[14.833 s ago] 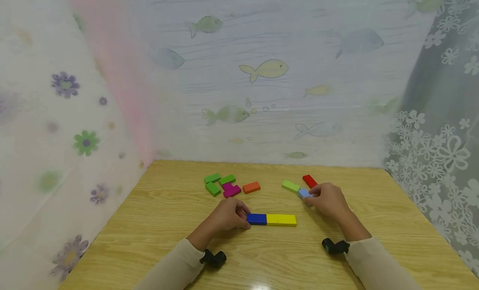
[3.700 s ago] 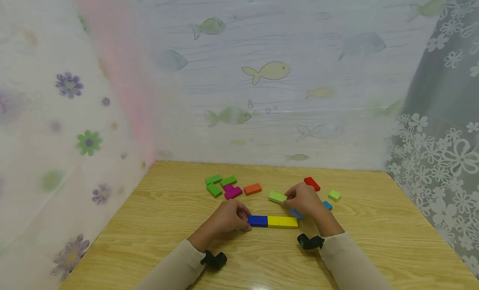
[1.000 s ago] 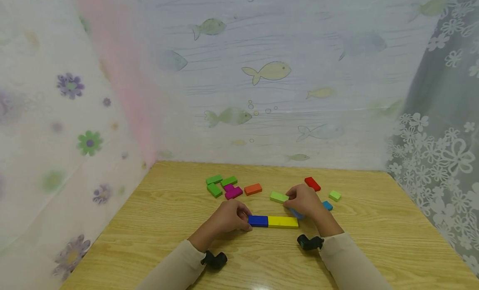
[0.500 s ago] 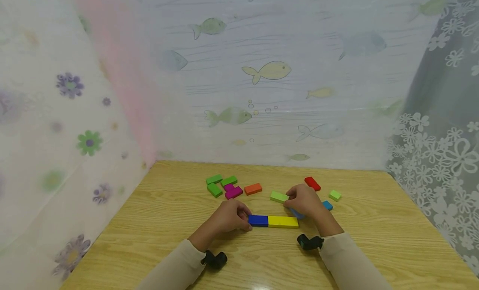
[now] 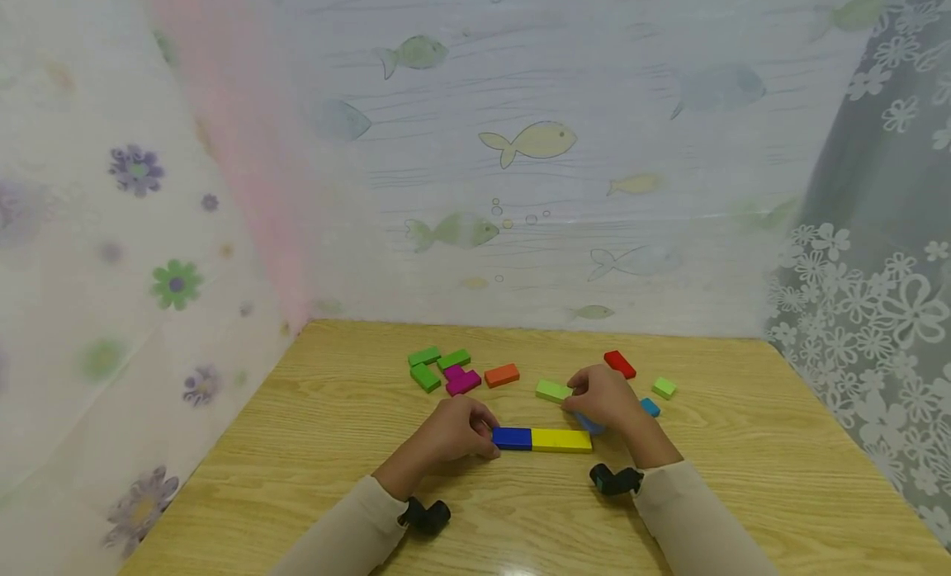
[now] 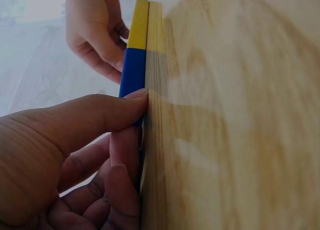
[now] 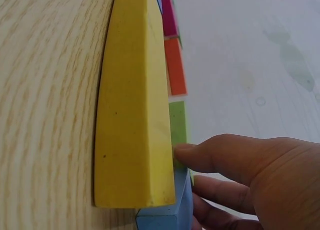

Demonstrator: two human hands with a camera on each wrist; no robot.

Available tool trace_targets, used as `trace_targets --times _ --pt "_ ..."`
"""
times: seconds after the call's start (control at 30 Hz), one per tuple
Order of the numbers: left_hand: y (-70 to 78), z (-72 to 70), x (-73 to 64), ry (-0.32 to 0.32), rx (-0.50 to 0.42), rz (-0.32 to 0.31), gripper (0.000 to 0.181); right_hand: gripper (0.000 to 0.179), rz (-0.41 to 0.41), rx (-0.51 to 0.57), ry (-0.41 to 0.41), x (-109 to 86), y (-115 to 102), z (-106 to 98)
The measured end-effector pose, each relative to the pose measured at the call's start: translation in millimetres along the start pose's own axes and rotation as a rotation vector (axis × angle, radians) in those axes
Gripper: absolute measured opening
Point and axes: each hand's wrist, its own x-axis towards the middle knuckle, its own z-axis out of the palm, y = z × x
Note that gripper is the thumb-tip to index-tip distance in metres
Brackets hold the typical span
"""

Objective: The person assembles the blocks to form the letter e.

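Note:
My left hand (image 5: 449, 432) pinches the left end of a dark blue block (image 5: 513, 438), thumb on the near side in the left wrist view. Butted end to end against that block is a longer yellow block (image 5: 561, 441), forming one straight row on the table. Behind the row, my right hand (image 5: 605, 398) pinches the right end of a light green block (image 5: 551, 390) between thumb and fingers. A light blue block (image 5: 589, 423) lies under the right hand, partly hidden by it; the right wrist view shows its end (image 7: 157, 222) beside the yellow block.
Left of the light green block lie an orange block (image 5: 502, 375), magenta blocks (image 5: 464, 383) and several green blocks (image 5: 425, 376). Further right are a red block (image 5: 620, 364), a small lime block (image 5: 664, 387) and a blue block (image 5: 650, 407). A printed curtain (image 5: 535, 229) borders the wooden table (image 5: 520, 518).
Since the oldest frame my right hand has moved left from the light blue block to the light green one, which sits further left. Both hands have stayed still over the last second.

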Motion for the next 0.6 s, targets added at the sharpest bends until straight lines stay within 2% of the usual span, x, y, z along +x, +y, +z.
trace_targets --times 0.33,0.6 --pt "0.8 -0.8 -0.5 -0.003 0.013 -0.003 0.03 0.044 -0.004 0.018 0.011 -2.5 -3 -9" --pt "-1.5 -0.7 1.2 -0.01 -0.001 0.015 0.03 0.044 -0.004 0.014 0.063 -1.1 1 -15"
